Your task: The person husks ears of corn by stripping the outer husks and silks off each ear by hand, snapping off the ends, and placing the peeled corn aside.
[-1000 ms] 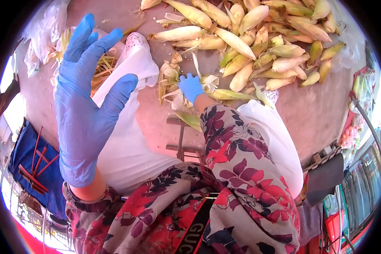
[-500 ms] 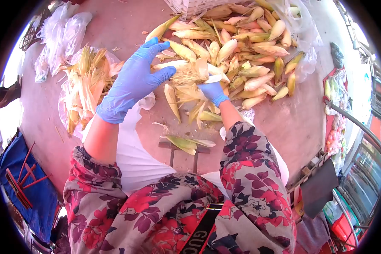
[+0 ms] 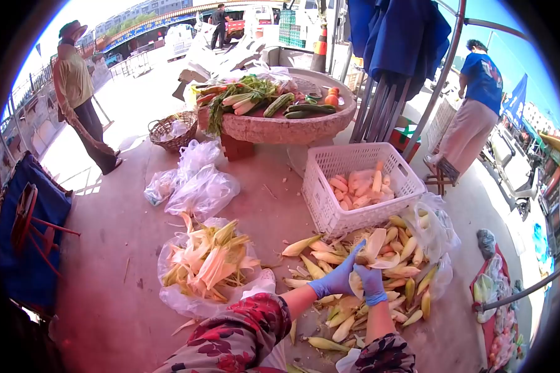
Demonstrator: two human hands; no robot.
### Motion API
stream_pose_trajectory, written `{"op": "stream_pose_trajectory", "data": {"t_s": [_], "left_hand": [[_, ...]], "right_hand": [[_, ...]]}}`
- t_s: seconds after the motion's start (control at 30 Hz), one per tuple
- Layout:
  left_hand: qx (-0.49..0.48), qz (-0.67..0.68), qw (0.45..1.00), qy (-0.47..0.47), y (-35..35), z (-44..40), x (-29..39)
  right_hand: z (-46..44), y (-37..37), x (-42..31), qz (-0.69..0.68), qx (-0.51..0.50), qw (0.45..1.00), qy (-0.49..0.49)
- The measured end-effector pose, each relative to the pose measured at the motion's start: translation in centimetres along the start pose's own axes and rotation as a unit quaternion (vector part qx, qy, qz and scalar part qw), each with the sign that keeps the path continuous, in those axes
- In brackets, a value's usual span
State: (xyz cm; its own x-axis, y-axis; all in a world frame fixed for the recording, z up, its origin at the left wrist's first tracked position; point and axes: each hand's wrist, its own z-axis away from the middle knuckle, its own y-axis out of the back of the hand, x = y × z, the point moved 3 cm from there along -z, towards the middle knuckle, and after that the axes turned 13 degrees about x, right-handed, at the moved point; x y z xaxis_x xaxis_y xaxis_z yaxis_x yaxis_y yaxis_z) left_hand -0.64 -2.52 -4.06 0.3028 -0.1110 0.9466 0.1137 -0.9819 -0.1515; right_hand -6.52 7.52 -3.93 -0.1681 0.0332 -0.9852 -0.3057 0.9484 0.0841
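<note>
Blue gloves cover both my hands, which are close together over a heap of unhusked corn [image 3: 410,245] on the ground. My right hand [image 3: 371,283] is closed around an ear of corn with loosened husk [image 3: 374,244] standing up above the fingers. Against the same ear, my left hand [image 3: 337,280] is closed at its husk, the fingers partly hidden. To the left, a pile of stripped husks [image 3: 208,258] lies on a spread plastic bag [image 3: 171,292]. Behind the heap stands a white plastic crate [image 3: 326,208] holding peeled corn [image 3: 361,186].
A round stone table [image 3: 280,129] bears vegetables. Plastic bags [image 3: 199,186] and a wicker basket [image 3: 174,140] sit on the floor. One person [image 3: 78,81] stands at left, another [image 3: 479,93] at right. A folded blue umbrella [image 3: 395,37] and metal pole [image 3: 438,81] rise behind the crate.
The view has tilted up, bringing the crate, stone table and people into sight. My left hand, spread open before, has come over to the ear beside my right hand.
</note>
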Motion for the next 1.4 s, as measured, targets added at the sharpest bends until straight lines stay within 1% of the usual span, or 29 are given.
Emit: {"op": "stream_pose_trajectory", "data": {"t_s": [0.03, 0.07, 0.13, 0.2, 0.27, 0.3, 0.37, 0.4, 0.43, 0.47, 0.5, 0.53, 0.57, 0.6, 0.63, 0.67, 0.7, 0.73, 0.77, 0.8, 0.83, 0.93, 1.1, 1.17, 1.23, 1.27, 1.3, 1.37, 1.4], "left_hand": [[0.009, 0.008, 1.000, 0.002, 0.1, -0.3, -1.7], [0.018, 0.016, 1.000, 0.004, 0.3, -0.5, -3.4], [0.036, 0.068, 0.997, 0.019, 1.0, -1.6, -10.0], [0.105, 0.154, 0.978, 0.090, 1.4, -1.0, -4.6], [0.170, 0.293, 0.928, 0.157, 1.8, -1.1, -0.7], [0.171, 0.341, 0.912, 0.154, 2.6, -1.3, -0.5], [0.170, 0.435, 0.872, 0.148, 4.4, -1.7, 0.1], [0.171, 0.321, 0.930, 0.052, 5.1, -1.9, 3.8], [0.169, 0.197, 0.965, -0.044, 6.3, -2.3, 7.0], [0.216, 0.072, 0.972, -0.063, 8.6, -3.0, 8.2], [0.258, -0.055, 0.961, -0.082, 11.4, -3.9, 9.3], [0.325, -0.018, 0.936, -0.135, 14.3, -4.2, 10.7], [0.330, -0.149, 0.925, -0.118, 16.5, -3.3, 14.1], [0.356, -0.147, 0.893, -0.231, 19.1, -2.9, 14.9], [0.380, -0.147, 0.881, -0.240, 21.6, -1.9, 16.5], [0.405, -0.239, 0.832, -0.295, 23.7, -0.5, 18.4], [0.429, -0.227, 0.827, -0.283, 26.5, 0.4, 19.2], [0.435, -0.308, 0.791, -0.299, 31.1, 0.9, 18.3], [0.457, -0.362, 0.733, -0.351, 31.5, 3.4, 21.4], [0.482, -0.518, 0.651, -0.273, 36.5, 4.5, 20.4], [0.514, -0.502, 0.655, -0.233, 38.1, 6.2, 22.0], [0.419, -0.625, 0.621, -0.218, 44.7, 12.7, 20.9], [0.426, -0.727, 0.463, -0.276, 45.8, 17.6, 21.7], [0.568, -0.470, 0.657, -0.157, 42.6, 20.4, 16.4], [0.516, -0.373, 0.755, -0.157, 48.0, 24.5, 2.4], [0.472, -0.603, 0.620, 0.168, 42.2, 26.1, 2.8], [0.340, -0.676, 0.512, 0.407, 41.2, 28.8, -0.8], [0.249, -0.593, 0.505, 0.576, 42.5, 33.8, -9.1], [0.263, -0.603, 0.555, 0.509, 44.0, 35.3, -11.7]], "right_hand": [[0.0, -0.1, -0.5, -0.073, 0.023, 0.995, -0.061], [0.0, -0.7, -1.3, -0.090, 0.031, 0.994, -0.049], [-0.7, -1.3, -2.7, 0.109, -0.032, 0.989, 0.097], [-1.0, -2.9, -4.6, 0.292, -0.069, 0.923, 0.241], [0.3, -5.6, -8.1, 0.262, -0.010, 0.925, 0.276], [1.0, -6.5, -9.7, 0.237, 0.007, 0.929, 0.285], [2.4, -7.3, -13.1, 0.276, 0.038, 0.884, 0.375], [3.3, -7.7, -14.6, 0.293, 0.050, 0.860, 0.415], [4.0, -7.7, -16.4, 0.237, 0.066, 0.878, 0.412], [4.6, -7.5, -18.1, 0.178, 0.083, 0.892, 0.406], [5.1, -7.2, -19.1, 0.118, 0.101, 0.904, 0.398], [5.3, -6.5, -18.9, 0.047, 0.093, 0.934, 0.342], [5.1, -5.3, -18.5, -0.024, 0.084, 0.955, 0.284], [4.7, -4.1, -17.9, -0.095, 0.074, 0.967, 0.225], [4.5, -2.6, -16.5, -0.061, 0.087, 0.970, 0.221], [4.3, -0.8, -14.3, -0.026, 0.099, 0.971, 0.214], [3.9, 0.8, -12.1, 0.014, 0.109, 0.973, 0.203], [3.6, 2.2, -9.7, 0.004, 0.113, 0.979, 0.172], [4.6, 3.5, -7.9, 0.002, 0.111, 0.986, 0.127], [5.6, 5.1, -6.0, 0.068, 0.123, 0.987, 0.080], [7.3, 5.6, -5.4, 0.044, 0.140, 0.988, 0.049], [11.3, 9.3, -0.2, 0.100, 0.146, 0.981, -0.079], [14.2, 13.3, 9.3, 0.104, 0.204, 0.946, -0.228], [15.8, 13.4, 11.4, 0.099, 0.235, 0.918, -0.302], [17.0, 13.5, 13.8, 0.098, 0.228, 0.909, -0.334], [17.4, 13.4, 14.9, 0.095, 0.210, 0.903, -0.362], [17.6, 13.2, 15.6, 0.090, 0.194, 0.896, -0.390], [17.9, 11.5, 15.0, 0.123, 0.156, 0.896, -0.398], [18.1, 11.8, 16.6, 0.111, 0.137, 0.890, -0.421]]}}
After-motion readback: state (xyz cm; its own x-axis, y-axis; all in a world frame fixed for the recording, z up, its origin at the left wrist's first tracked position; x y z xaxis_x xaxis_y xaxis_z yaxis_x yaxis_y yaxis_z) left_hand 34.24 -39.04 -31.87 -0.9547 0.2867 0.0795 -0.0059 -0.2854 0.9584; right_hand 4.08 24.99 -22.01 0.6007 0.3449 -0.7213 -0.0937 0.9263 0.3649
